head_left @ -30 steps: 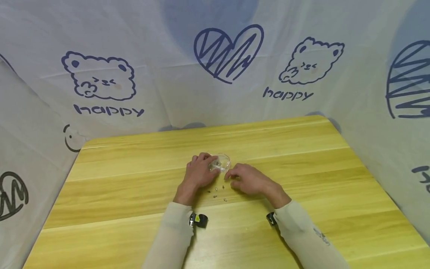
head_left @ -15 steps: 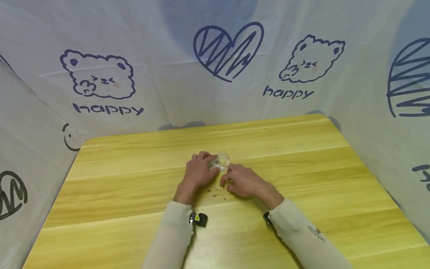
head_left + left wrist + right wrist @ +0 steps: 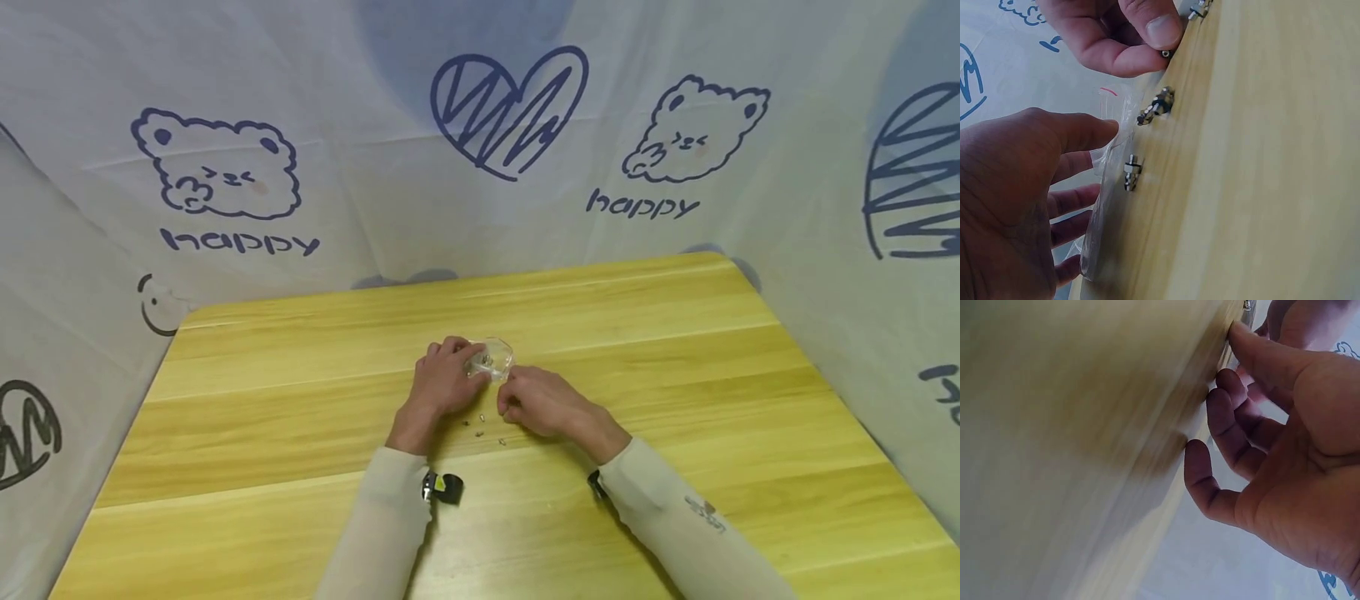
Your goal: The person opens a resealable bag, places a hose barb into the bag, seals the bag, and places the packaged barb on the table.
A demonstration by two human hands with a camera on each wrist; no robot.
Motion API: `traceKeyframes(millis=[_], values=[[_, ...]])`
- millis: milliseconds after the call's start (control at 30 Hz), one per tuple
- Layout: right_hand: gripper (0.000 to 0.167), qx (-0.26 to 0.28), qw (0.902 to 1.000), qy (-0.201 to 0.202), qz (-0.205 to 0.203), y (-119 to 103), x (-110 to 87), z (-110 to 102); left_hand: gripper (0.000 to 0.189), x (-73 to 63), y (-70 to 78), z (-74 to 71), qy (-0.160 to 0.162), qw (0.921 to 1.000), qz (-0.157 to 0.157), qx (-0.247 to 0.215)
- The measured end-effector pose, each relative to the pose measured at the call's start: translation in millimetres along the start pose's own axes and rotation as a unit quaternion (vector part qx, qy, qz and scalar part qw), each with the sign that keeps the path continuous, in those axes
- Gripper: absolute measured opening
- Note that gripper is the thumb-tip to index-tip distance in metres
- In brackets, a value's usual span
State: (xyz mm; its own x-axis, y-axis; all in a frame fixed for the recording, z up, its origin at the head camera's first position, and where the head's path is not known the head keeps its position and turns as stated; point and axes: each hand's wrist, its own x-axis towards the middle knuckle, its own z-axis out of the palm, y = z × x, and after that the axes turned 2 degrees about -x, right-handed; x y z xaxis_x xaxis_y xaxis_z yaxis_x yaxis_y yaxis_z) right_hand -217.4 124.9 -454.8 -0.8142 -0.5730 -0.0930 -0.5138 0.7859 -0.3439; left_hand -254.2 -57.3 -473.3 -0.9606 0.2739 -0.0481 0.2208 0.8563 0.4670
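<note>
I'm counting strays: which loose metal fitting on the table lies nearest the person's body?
The metal fitting lowest in the head view, also farthest right of the loose ones; the others lie closer to the clear container.

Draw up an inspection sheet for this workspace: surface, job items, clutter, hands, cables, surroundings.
Surface: yellowish wood-grain table.
Job's things: clear container with small metal parts inside; four loose metal fittings on the table.
Clutter: nothing seen.
Hands: left hand holds the container's side between thumb and fingers; right hand pinches another fitting.
Cables: nothing seen.
Surroundings: white cloth with drawn hearts, bears and the word "happy".
</note>
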Motion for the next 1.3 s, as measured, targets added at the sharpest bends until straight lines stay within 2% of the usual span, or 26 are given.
traceKeyframes(millis=[133, 233, 333, 500, 667, 867, 1133, 1300], values=[[0.007, -0.009, 0.9997, -0.021, 0.007, 1.3, -1.3, -1.6, 0.049, 0.5, -0.6, 0.1, 0.001, 1.0000, 0.000, 0.001], [0.009, 0.013, 0.9996, -0.020, 0.013, 5.3, -1.2, -4.9, 0.049, 0.7, -1.0, -0.4, 0.000, 1.0000, 0.000, 0.000], [0.011, 0.054, 0.9982, 0.011, 0.024, 11.8, 1.8, -8.8, 0.049, 0.9, -1.3, -0.7, 0.003, 1.0000, 0.001, -0.001], [0.011, 0.112, 0.9899, 0.068, 0.052, 23.2, 11.0, -12.5, 0.049, 0.8, -1.4, -0.1, 0.002, 1.0000, 0.002, -0.003], [0.011, 0.142, 0.9832, 0.085, 0.077, 29.2, 17.8, -13.7, 0.050, -0.4, -1.3, 1.0, -0.004, 1.0000, 0.000, -0.007], [0.014, 0.139, 0.9824, 0.086, 0.091, 31.5, 25.6, -14.0, 0.050, 0.0, -1.6, 1.6, -0.002, 1.0000, 0.000, -0.007], [0.016, 0.113, 0.9850, 0.053, 0.119, 28.6, 37.6, -13.2, 0.051, -0.1, -1.7, 1.4, -0.006, 1.0000, -0.002, -0.005], [0.015, 0.108, 0.9847, 0.047, 0.129, 25.6, 40.4, -16.3, 0.050, -0.3, -1.4, 0.6, -0.003, 1.0000, -0.002, -0.005]])
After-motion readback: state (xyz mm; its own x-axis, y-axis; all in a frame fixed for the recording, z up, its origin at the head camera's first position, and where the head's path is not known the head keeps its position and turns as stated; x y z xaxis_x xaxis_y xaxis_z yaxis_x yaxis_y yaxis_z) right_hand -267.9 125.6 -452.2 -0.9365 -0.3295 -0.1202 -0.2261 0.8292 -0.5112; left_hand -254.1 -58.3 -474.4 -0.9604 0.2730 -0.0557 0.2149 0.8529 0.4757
